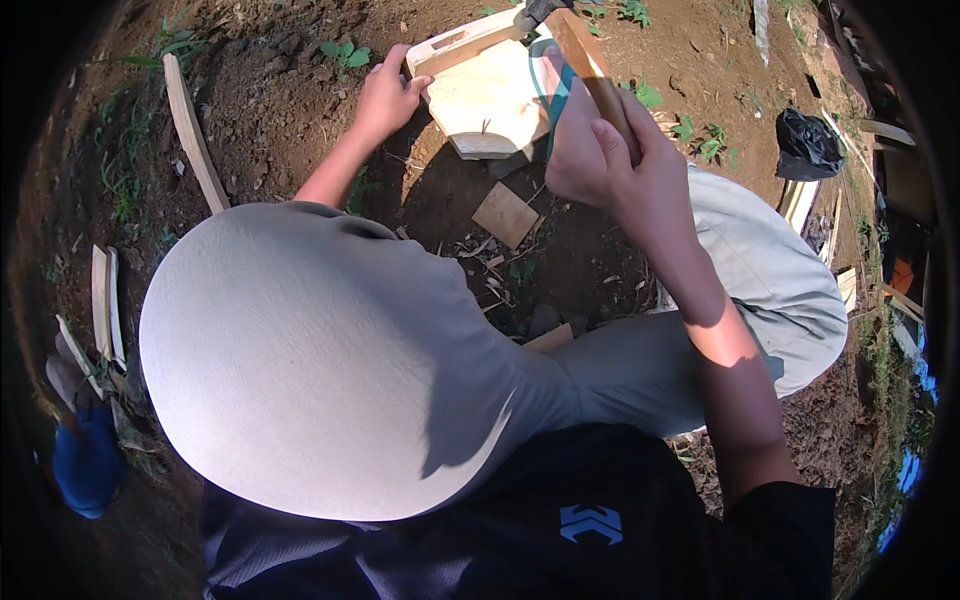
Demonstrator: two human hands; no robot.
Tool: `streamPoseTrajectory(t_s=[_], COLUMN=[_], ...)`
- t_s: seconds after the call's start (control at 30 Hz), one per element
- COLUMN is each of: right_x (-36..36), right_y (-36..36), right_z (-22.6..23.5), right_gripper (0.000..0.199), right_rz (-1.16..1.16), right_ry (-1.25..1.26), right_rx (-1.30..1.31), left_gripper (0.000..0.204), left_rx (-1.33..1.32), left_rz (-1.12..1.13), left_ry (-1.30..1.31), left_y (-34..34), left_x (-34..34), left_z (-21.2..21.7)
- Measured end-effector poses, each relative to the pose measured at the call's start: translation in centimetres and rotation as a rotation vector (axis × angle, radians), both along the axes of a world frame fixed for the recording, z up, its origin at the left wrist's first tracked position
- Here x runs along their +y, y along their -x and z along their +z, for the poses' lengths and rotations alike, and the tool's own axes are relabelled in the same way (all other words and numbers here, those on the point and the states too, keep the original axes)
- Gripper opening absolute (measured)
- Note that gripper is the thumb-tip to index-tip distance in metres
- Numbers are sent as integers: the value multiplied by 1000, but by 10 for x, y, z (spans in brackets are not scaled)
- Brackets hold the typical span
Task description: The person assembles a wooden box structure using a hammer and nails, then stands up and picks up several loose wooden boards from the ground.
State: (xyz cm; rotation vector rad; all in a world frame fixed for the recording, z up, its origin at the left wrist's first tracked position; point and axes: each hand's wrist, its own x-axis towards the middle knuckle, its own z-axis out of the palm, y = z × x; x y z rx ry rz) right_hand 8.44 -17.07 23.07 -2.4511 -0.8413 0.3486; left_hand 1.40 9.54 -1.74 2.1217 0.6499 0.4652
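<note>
My left hand is closed on the near-left end of a pale wooden piece with a slot cut in it. That piece stands on edge against a broad, pale wooden block. Wrapped around the wooden handle of a hammer is my right hand. The hammer's dark head is at the top edge, by the slotted piece's right end, partly cut off; whether they touch I cannot tell. My foot, in a teal-strapped sandal, rests against the block's right side and is partly hidden by the handle.
A small square wood offcut lies on the soil among chips. Long wood strips lie at left, with a blue item beyond. At right is a black plastic bag near more wood. My bent legs frame the work spot.
</note>
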Motion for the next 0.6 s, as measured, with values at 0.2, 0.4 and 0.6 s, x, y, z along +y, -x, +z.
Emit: streamPoseTrajectory(t_s=[0.2, 0.4, 0.6], right_x=[-32, -7, -4], right_y=[-5, 18, 12], right_z=[-43, -17, -13], right_gripper=[41, 36, 30], right_rz=[289, 142, 107], right_ry=[352, 31, 101], right_rx=[9, -38, 60], left_gripper=[46, 46, 44], left_rx=[11, 72, 85], left_rz=[22, 19, 23], left_ry=[-21, 24, 38], left_y=[-2, -2, 0], left_x=[-4, -6, 1], left_z=[4, 4, 11])
